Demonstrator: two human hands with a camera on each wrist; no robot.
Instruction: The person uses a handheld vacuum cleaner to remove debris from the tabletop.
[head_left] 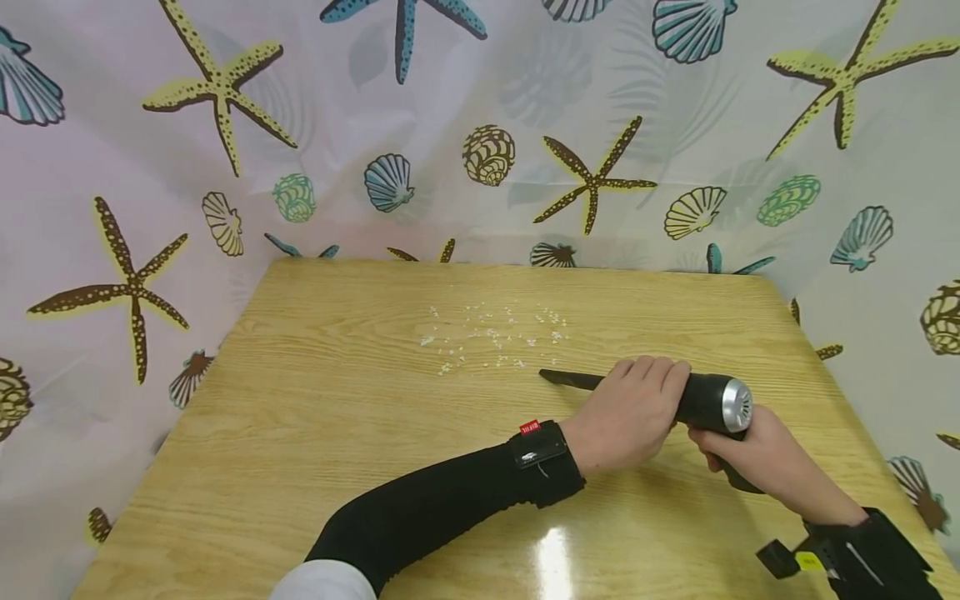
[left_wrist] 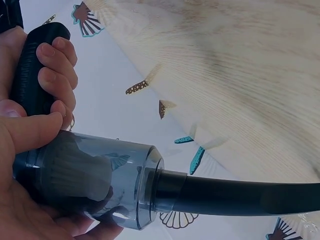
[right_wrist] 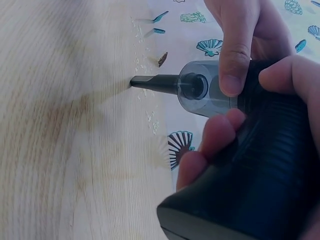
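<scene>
As both hands grip the vacuum, its nozzle protrudes leftward.

One left hand, one right hand and one handheld vacuum show right of centre, plus two black wristbands, one toward the lower right. One table. White crumbs mid-frame: perhaps several dozen, too small to count exactly.

No Wording Clearly Legible

Pale lettering is borne by a small red fabric tag on the black fabric left wristband, but it is too blurred to be read. A small yellow label is seen on the black strapped right-wrist device; nothing on it can be made out.
</scene>
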